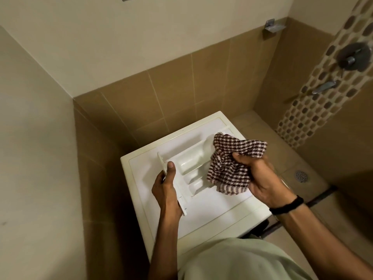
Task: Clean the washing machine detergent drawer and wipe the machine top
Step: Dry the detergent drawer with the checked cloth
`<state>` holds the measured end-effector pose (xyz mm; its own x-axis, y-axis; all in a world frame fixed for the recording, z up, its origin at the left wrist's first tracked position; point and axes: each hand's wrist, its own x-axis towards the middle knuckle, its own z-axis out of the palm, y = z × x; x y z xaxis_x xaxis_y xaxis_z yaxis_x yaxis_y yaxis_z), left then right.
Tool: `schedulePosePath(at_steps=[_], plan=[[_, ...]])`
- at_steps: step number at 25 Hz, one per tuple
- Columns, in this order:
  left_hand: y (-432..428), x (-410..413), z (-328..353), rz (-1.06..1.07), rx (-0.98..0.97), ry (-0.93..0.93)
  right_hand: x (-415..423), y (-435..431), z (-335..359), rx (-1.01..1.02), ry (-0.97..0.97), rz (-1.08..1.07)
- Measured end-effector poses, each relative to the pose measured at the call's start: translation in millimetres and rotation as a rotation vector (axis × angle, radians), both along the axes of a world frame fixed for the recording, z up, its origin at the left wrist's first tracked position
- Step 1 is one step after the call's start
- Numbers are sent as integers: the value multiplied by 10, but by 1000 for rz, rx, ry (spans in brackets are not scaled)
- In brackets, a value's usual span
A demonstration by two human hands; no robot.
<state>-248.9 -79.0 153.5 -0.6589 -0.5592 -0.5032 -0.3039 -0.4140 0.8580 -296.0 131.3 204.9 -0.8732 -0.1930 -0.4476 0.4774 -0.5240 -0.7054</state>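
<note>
The white detergent drawer (190, 161) is out of the machine and held above the white washing machine top (212, 209). My left hand (166, 187) grips the drawer's front panel, thumb on its inner side. My right hand (260, 178) holds a bunched brown-and-white checked cloth (230, 168), which lies against the right side of the drawer and covers part of its compartments.
The machine stands in a corner, with a tiled wall (181, 98) behind it and a plain wall on the left. To the right are the floor with a round drain (301, 176), a mosaic strip with a shower valve (354, 55) and a tap (325, 86).
</note>
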Motion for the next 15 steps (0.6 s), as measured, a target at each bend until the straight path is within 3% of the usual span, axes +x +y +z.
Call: schedulePosePath(at_steps=[3, 5, 8, 12, 15], plan=[[38, -6, -16, -19, 49, 21, 107, -186, 69, 302, 250, 16], [83, -14, 26, -48, 89, 52, 188, -367, -9, 751, 669, 99], [122, 0, 81, -67, 126, 126, 263, -685, -302, 1260, 1184, 463], [49, 9, 119, -84, 75, 104, 327, -945, -452, 1400, 1304, 622], [-115, -31, 21, -51, -53, 20, 629, -762, -649, 1488, 1564, 625]])
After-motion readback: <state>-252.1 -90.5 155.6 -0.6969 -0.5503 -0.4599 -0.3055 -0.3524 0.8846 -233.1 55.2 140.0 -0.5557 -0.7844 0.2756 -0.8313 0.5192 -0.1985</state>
